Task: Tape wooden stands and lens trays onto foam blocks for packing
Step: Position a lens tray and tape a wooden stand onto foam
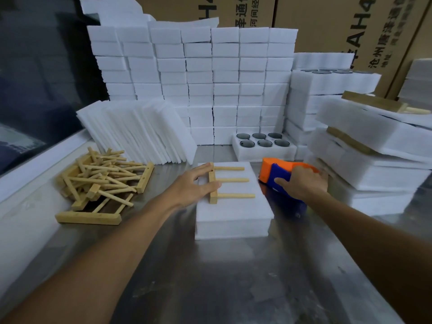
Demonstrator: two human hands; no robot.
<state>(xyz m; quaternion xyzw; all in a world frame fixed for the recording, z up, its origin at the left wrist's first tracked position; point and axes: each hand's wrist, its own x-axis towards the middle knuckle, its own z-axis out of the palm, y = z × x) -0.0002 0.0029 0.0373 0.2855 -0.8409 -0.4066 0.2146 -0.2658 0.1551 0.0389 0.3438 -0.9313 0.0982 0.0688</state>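
Centre of frame: a white foam block lies on the metal table. On its top sits a wooden stand, base bar at the left, three pegs pointing right

Left hand rests flat over the base bar, fingers straight and slightly spread, pressing the stand down onto the foam

Right hand, just right of the block, grips an orange and blue tape dispenser; fingers curled round its body, thumb on the blue side. Dispenser sits on the table, apart from the foam

Left of frame: loose pile of stands. Behind the block, a lens tray with six dark lenses. Right edge: stack of taped blocks

Step in hand, as judged: bringing tape to the stand. Best done with the left hand pinning the bar so it does not skew, tape laid across the pegs and carried down both foam edges, pulled taut before cutting
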